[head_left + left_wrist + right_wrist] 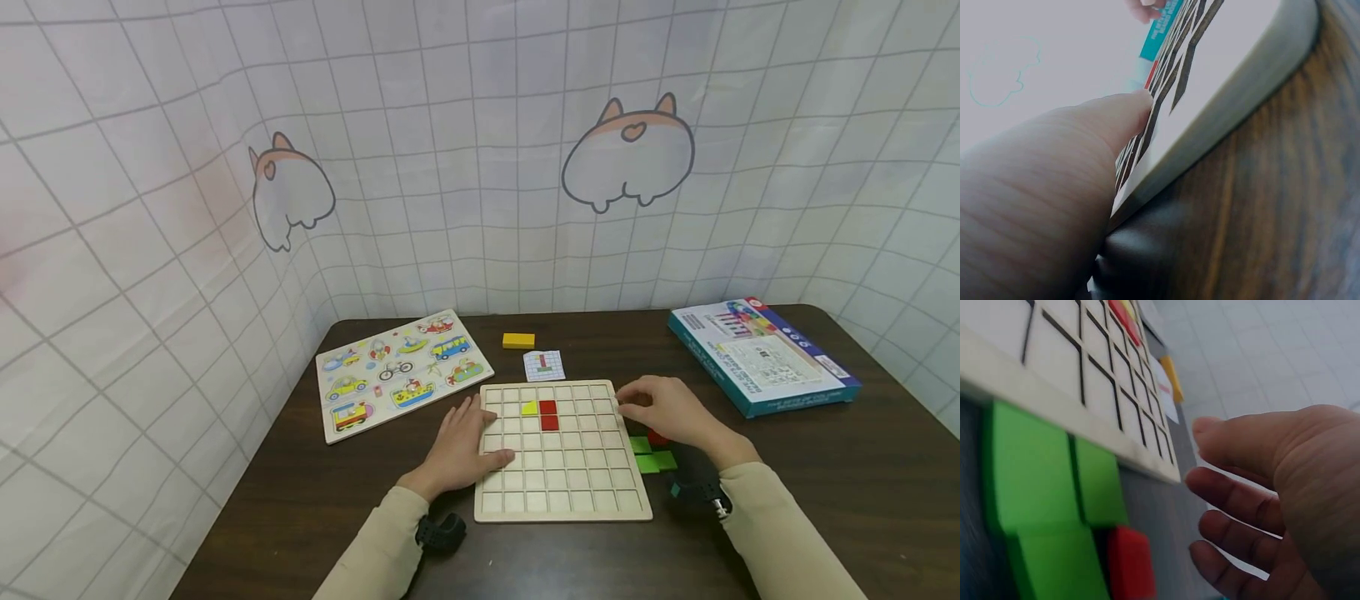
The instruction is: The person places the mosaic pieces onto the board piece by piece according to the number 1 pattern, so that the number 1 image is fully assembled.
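Grid board point(564, 458) partly under spread left hand point(459, 447); released right hand point(670, 408) just beside.

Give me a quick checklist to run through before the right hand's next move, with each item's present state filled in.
1. Board steadied: ok, the left hand rests on its left edge.
2. Right hand free: ok, no tile shows between its fingers.
3. Green tiles close by: ok, beside the board's right edge.
4. Green tiles on the board: not ok, none there yet.
5. Card uncovered: ok, it lies behind the board.
6. Red tiles and yellow piece placed as the card shows: cannot tell, its print is too small.
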The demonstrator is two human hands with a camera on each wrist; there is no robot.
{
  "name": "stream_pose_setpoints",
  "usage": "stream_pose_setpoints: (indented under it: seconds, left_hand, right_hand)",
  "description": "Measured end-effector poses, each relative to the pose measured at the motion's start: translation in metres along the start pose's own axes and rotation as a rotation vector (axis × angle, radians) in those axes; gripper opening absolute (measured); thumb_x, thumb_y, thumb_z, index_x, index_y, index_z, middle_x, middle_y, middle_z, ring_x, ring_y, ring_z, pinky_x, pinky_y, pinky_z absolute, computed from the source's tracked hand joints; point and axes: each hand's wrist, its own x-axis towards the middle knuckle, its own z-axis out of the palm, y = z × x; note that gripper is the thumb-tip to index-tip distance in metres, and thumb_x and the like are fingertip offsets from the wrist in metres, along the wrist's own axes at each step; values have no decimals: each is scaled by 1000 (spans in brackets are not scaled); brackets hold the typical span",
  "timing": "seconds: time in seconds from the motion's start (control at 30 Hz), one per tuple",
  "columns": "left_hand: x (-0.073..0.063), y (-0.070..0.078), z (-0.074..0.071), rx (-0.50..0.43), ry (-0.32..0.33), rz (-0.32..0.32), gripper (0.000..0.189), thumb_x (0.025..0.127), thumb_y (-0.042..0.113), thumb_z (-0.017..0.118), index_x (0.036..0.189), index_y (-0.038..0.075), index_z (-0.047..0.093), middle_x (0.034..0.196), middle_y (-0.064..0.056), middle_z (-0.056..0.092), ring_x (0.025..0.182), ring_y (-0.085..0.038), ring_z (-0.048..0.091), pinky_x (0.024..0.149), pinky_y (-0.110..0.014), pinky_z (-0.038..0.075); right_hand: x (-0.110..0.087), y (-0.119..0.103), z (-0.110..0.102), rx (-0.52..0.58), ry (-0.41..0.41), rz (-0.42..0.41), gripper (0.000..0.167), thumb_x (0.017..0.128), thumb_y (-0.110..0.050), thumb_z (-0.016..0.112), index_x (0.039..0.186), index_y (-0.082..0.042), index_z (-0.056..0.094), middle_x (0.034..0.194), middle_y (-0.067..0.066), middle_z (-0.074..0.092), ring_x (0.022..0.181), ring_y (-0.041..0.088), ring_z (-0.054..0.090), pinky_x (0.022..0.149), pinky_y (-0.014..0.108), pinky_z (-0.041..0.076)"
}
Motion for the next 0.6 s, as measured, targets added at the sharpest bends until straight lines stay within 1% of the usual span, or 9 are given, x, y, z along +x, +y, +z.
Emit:
stream_pose_setpoints:
  seconds: [0.1, 0.23, 0.4, 0.6]
  left_hand:
    - [0, -1, 1, 5, -8, -10, 71, 89, 54, 64, 139, 6, 47, 160, -20, 15, 149, -31, 10, 120, -49, 7]
    - [1, -3, 3, 8, -2, -10, 71, 89, 55, 63, 138, 6, 47, 160, -20, 16, 149, -30, 10, 120, -48, 6]
    - [2, -5, 4, 12, -2, -4, 71, 89, 55, 63, 138, 6, 47, 160, -20, 16, 149, -31, 11, 120, -49, 7]
    - [1, -4, 3, 3, 0, -5, 71, 89, 55, 63, 139, 7, 47, 160, -20, 16, 149, -31, 11, 120, -49, 7]
  right_hand:
    - [-2, 8, -7, -9, -23, 27, 24, 91, -22, 69, 109, -7, 73, 104, 7, 70, 88, 20, 60, 76, 41, 54]
    - [-4, 17, -14, -15, -60, 40, 24, 91, -25, 70, 107, -8, 73, 106, 9, 71, 93, 24, 61, 79, 45, 54]
    - [-8, 26, -20, -4, -139, 59, 25, 90, -27, 71, 106, -8, 74, 102, 6, 72, 90, 20, 62, 79, 44, 55]
    - [-14, 35, -27, 20, -225, 69, 29, 89, -30, 71, 106, -7, 73, 99, 3, 71, 89, 19, 60, 82, 45, 54]
